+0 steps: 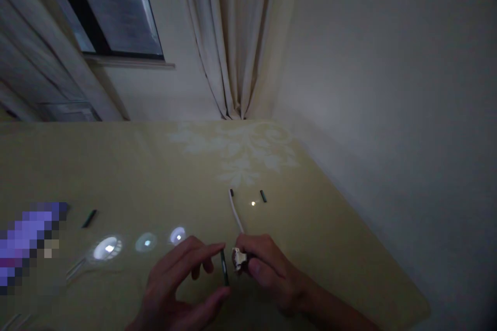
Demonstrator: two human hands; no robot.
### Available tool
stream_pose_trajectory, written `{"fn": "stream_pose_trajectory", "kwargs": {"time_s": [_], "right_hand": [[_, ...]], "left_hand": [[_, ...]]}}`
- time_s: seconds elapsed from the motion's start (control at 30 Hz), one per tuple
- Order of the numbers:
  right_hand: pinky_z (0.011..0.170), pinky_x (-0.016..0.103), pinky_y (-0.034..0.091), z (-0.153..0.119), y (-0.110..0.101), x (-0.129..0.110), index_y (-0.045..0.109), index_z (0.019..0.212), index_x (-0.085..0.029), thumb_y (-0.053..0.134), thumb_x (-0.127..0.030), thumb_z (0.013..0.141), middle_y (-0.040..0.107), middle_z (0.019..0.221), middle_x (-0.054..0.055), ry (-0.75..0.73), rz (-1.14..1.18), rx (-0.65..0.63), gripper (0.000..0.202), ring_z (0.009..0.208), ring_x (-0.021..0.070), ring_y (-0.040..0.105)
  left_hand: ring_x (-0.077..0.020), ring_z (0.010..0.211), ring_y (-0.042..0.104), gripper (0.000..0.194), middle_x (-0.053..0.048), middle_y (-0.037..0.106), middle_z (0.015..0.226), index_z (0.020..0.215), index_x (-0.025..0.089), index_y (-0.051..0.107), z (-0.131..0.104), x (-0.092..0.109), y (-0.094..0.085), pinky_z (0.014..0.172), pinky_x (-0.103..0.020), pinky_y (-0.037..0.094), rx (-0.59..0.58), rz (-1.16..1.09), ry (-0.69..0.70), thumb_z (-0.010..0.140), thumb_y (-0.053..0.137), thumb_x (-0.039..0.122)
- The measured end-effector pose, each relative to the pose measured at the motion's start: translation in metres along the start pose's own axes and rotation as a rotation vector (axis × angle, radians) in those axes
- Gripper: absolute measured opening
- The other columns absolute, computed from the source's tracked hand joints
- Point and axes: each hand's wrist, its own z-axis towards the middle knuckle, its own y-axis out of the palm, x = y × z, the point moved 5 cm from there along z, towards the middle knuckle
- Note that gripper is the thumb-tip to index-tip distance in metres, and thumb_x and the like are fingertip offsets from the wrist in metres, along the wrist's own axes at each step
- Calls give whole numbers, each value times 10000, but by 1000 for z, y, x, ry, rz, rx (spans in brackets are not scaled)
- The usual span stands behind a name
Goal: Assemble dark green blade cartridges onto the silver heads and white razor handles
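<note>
My left hand (182, 284) pinches a thin dark green stick (224, 268) by its two ends, between index finger and thumb. Close to its right, my right hand (267, 269) is closed around a small object with a ragged whitish end (239, 258) and a dark part. Fingers cover most of that object, so its kind is unclear. The stick and the whitish end appear slightly apart. Just beyond the right hand lies a white toothbrush (234, 209) with a dark head, its near end hidden by the hand.
On the yellowish glossy table (155, 186) lie a short dark green piece (263, 196) at the right and a similar dark piece (89, 218) at the left. A blurred purple item (31, 238) is at the left edge. A wall (388, 114) borders the table's right side.
</note>
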Motion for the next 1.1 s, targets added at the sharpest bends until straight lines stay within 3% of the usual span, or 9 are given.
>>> {"fn": "stream_pose_trajectory", "kwargs": {"time_s": [0.23, 0.57, 0.73, 1.1], "right_hand": [[679, 273, 405, 1, 8, 0, 528, 869, -208, 355, -486, 1095, 541, 778, 7, -50, 61, -49, 399, 692, 157, 521], [673, 296, 415, -1, 8, 3, 480, 826, -223, 291, -529, 1099, 515, 754, 1, -90, -41, -48, 451, 671, 162, 507], [670, 295, 407, -1, 5, -2, 486, 818, -226, 306, -491, 1095, 520, 754, 3, -76, -63, 8, 424, 671, 164, 500], [692, 278, 435, 1, 9, -3, 469, 850, -233, 328, -380, 1064, 542, 782, 8, -98, -95, -106, 296, 689, 159, 534]], "left_hand": [[-131, 631, 668, 338, -1, 709, 774, 1276, 180, 701, 1, 4, 4, 556, -212, 566, -28, -35, 11, 966, 758, 304], [-144, 645, 651, 380, -9, 698, 782, 1336, 199, 690, -2, 0, 5, 568, -237, 562, -50, -128, -15, 998, 744, 365], [-151, 649, 644, 390, -9, 685, 780, 1347, 211, 693, -2, -3, 3, 559, -246, 554, -69, -131, -27, 996, 752, 370], [-138, 635, 651, 389, -11, 709, 782, 1342, 215, 714, -4, -4, 8, 556, -234, 550, -85, -170, -21, 989, 768, 370]]}}
